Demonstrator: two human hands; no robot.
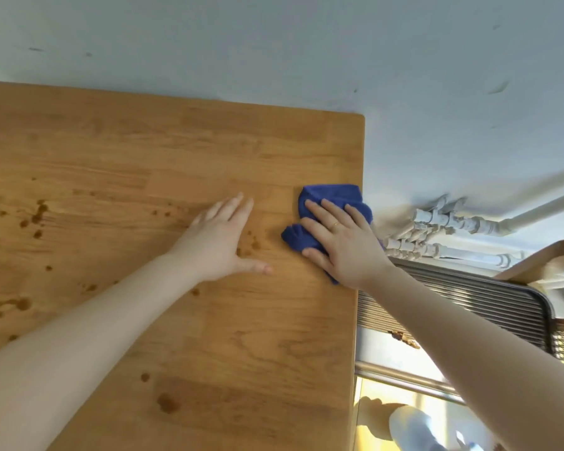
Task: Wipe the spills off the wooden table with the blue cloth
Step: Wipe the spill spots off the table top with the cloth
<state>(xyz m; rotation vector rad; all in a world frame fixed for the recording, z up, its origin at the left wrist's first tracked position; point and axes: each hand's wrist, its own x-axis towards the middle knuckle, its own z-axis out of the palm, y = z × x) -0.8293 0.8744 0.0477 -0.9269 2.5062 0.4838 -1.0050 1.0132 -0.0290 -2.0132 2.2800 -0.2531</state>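
Forearms enter from 6 o'clock. Wooden table point(209, 336): fills the left and centre. Brown spills point(38, 214): scattered from 9 to 7 o'clock. Right hand point(339, 242): fingers spread flat, pressing the blue cloth point(332, 198) at the table's 3 o'clock edge. Left hand point(220, 239): flat, fingers together, just beside the cloth.
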